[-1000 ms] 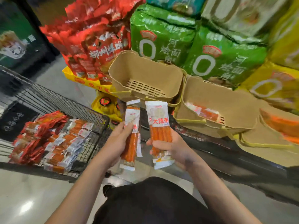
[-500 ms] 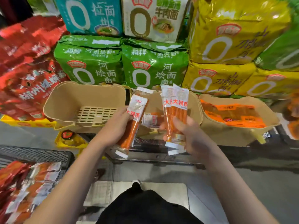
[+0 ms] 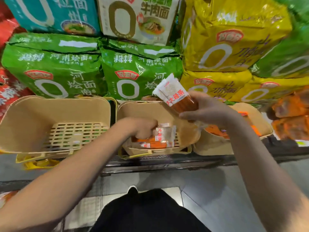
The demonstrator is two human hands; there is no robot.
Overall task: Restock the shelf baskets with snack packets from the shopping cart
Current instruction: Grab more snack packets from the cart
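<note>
**Left hand down in the middle basket, right hand holding a stack above it**

Head view: three tan plastic baskets stand side by side on the shelf edge. The left basket [image 3: 55, 114] shows only its slatted floor. The middle basket [image 3: 150, 111] has a few orange snack packets [image 3: 155, 143] lying flat on its floor, white ends to the right. The left hand [image 3: 142, 129] reaches down into this basket with fingers curled around one packet [image 3: 163, 133] that touches the ones lying below — the fingertips themselves are hidden behind the knuckles.

The right hand [image 3: 207, 109] hangs above the middle basket's right rim, fingers and thumb closed around a small stack of packets [image 3: 175, 96]. The stack tilts up and to the left, its white ends with red lettering fanned out against the green bags behind.

The right basket [image 3: 260, 121] sits mostly behind the right forearm and holds orange packets too; how many cannot be told.

Behind the baskets rise large noodle bags — green bags [image 3: 55, 67] at centre and left, yellow bags [image 3: 234, 39] to the right, a teal bag [image 3: 55, 12] and a cream bag [image 3: 135, 17] on top, red bags [image 3: 8, 91] at the far left edge. At the lower left edge a strip of dark wire, blurred, is probably the cart [image 3: 13, 183].
</note>
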